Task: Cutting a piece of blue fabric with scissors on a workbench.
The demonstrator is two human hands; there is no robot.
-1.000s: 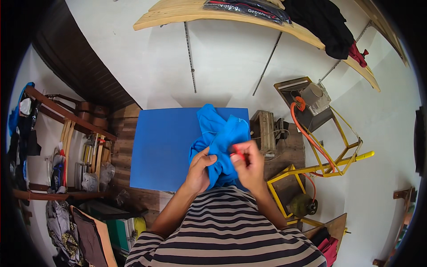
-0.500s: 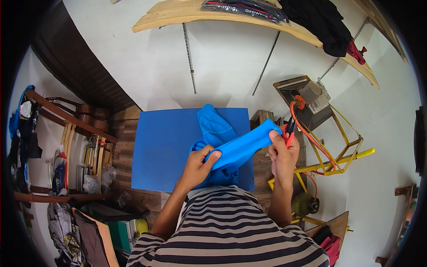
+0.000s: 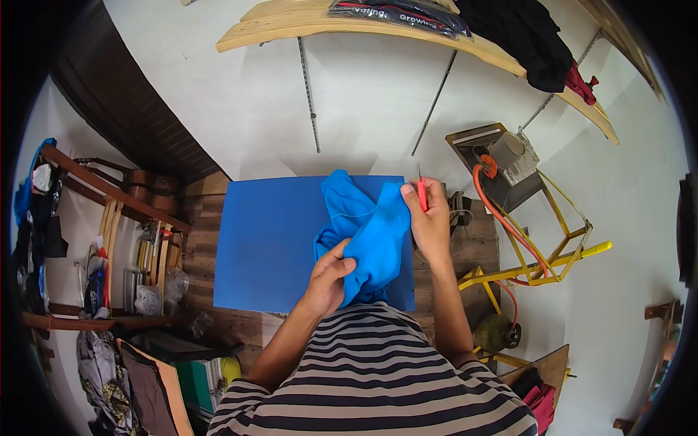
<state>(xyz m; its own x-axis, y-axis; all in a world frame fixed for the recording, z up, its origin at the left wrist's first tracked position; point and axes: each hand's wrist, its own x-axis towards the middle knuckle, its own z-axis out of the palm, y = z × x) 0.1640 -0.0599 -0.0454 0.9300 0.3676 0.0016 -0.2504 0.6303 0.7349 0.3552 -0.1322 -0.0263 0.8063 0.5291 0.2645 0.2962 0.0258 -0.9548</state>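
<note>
Mid-trimming: left hand (image 3: 329, 280) clenched on blue cloth (image 3: 367, 232) bunched above it over the blue mat (image 3: 273, 243), right hand (image 3: 430, 221) closed around red snips (image 3: 421, 190) at the cloth's upper edge; next likely needs tension, careful aim.

A: Left hand (image 3: 331, 280) noted at about 7 o'clock from frame centre, fingers curled shut, thumb laid across the top. Forearm seen rising from 6 o'clock.

B: Right hand (image 3: 430, 221) logged at 2 o'clock of the left, raised higher, fingers pinched closed. Right forearm is held nearly straight, elbow bent by the torso.
</note>
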